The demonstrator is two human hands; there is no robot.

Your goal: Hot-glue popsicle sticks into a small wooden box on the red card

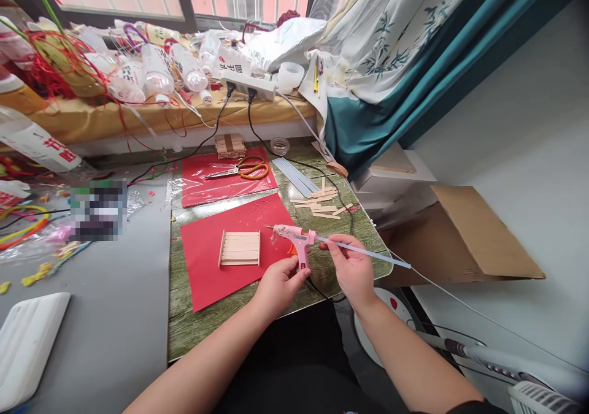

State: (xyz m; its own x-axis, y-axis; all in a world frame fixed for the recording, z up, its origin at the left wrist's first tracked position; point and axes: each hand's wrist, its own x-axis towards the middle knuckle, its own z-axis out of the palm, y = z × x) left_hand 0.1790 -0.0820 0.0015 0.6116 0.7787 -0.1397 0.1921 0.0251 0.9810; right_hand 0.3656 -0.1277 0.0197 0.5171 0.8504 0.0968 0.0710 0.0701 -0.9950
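My left hand [280, 285] grips the handle of a pink hot glue gun [294, 238], its nozzle pointing left over a red sheet [207, 273]. My right hand [352, 267] pinches a clear glue stick [368, 253] that runs into the back of the gun. A small panel of wooden craft sticks [240, 248] lies on the red sheet, just left of the gun's tip.
Orange-handled scissors [243, 169] lie on a second red sheet [202, 193]. Loose wooden sticks [322, 204], spare glue sticks [297, 176], a stack of sticks [230, 145] and a power strip [248, 84] sit farther back. Cardboard [478, 236] and a curtain [396, 64] are at right.
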